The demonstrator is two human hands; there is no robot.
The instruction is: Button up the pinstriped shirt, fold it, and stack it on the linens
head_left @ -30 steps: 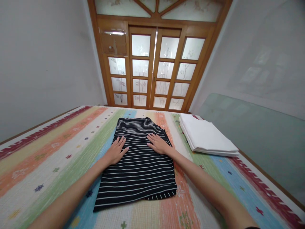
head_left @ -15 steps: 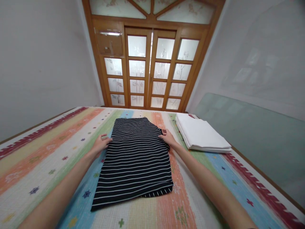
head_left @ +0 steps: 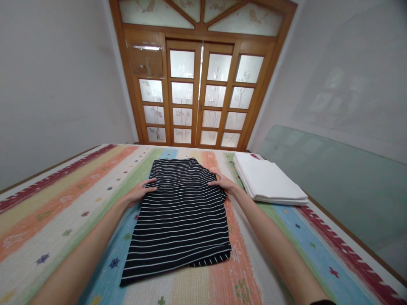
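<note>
A black shirt point(head_left: 181, 216) with thin white stripes lies folded lengthwise on the bed, its lower right corner showing an underlayer. My left hand point(head_left: 140, 192) rests at the shirt's left edge, fingers stretched out and apart on the cloth. On the opposite side, my right hand point(head_left: 224, 183) touches the sloping upper right edge near the sleeve, with thumb and forefinger spread over the fabric. The undersides of both hands are hidden.
Beneath the shirt spreads a striped, colourful bedcover point(head_left: 70, 212). A folded white cloth stack point(head_left: 270, 178) lies to the right. Beyond it stands a pale green headboard point(head_left: 330, 178) along the right wall. Wooden glazed doors point(head_left: 199, 93) close off the far end.
My left hand has moved right, from beside the shirt's edge onto the cloth. My right hand has shifted slightly inward, its fingers spreading on the fabric. The shirt lies nearly the same.
</note>
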